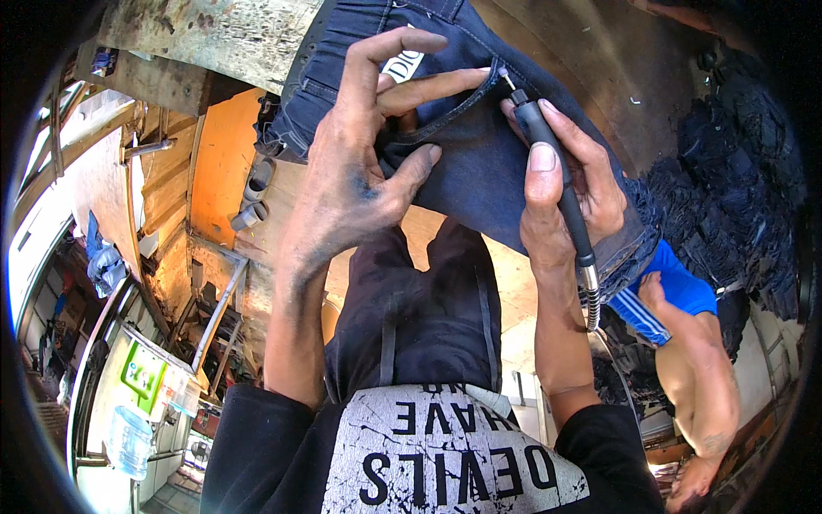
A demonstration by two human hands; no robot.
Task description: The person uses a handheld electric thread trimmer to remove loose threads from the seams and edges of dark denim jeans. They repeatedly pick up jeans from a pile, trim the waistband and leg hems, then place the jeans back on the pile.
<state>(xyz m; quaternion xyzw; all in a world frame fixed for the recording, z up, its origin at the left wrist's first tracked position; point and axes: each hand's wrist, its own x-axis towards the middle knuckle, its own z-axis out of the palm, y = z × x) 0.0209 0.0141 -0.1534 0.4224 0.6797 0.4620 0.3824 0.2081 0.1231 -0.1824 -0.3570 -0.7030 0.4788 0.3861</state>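
Observation:
Dark blue denim jeans [505,180] lie across the upper middle in front of me. My left hand [342,171] grips them at the pocket: some of its fingers reach inside the opening, and the thumb presses on the cloth below. Its index finger curls above a white printed label [401,67], while another finger stretches to the pocket's corner. Closed around a black pen-shaped rotary tool [552,141] is my right hand [591,184]. The tool's thin metal tip meets the stitched pocket edge near that fingertip. A spring-sleeved flexible shaft runs down from its rear end.
A big heap of dark denim pieces [728,206] lies at the right. Below it is another person in blue shorts [685,287]. A worn wooden board [214,38] spans the upper left. Grey slippers [250,214] and a blue water jug [130,441] are on the left.

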